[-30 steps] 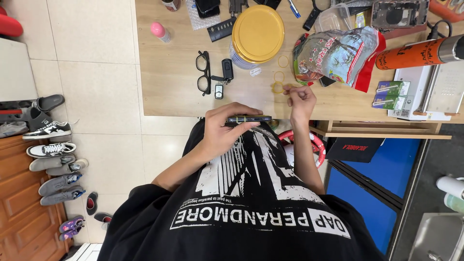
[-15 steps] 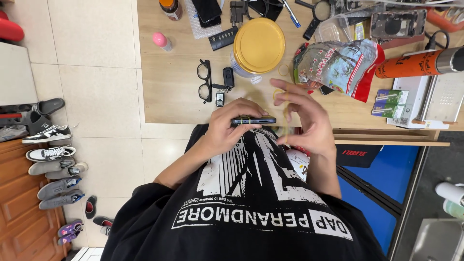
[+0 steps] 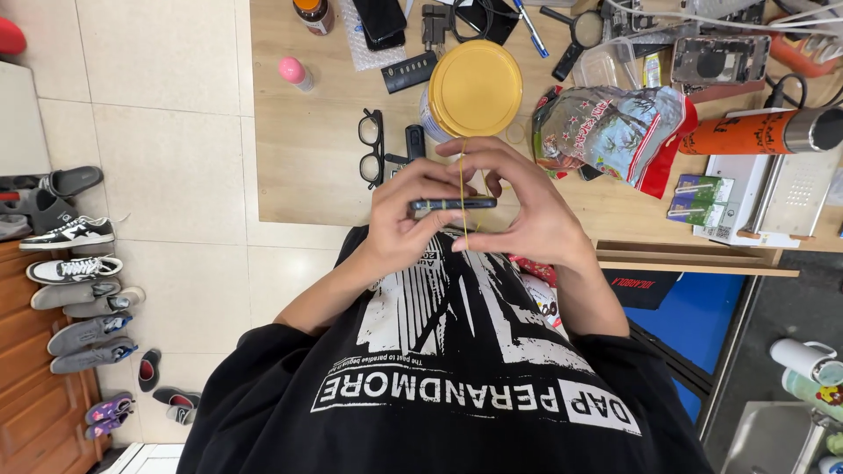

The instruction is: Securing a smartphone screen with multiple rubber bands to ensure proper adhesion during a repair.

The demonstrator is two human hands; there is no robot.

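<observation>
left hand: the left hand is curled around a thin dark flat slab, phone-like, holding it edge-on and level just above the bench edge, in front of the chest
right hand: the right hand is pinching a thin yellow rubber band, stretched taut and running vertically across the dark slab; fingers bent in, thumb under
where the slab is: up in the air between both hands, not on the bench, roughly below the round yellow plastic lid
band: looks like it wraps over the slab, can't tell if it goes all the way round the back
bench: light wooden bench, pretty cluttered
nearby stuff: black-framed glasses just left of the hands, a small black stick-shaped gadget beside them, a crinkly printed snack bag with red edge to the right, an orange cylinder flask with a metal cap further right
far side: small pink bottle off to the left on the bench
floor: pale tiles with a row of shoes along the left wall
</observation>
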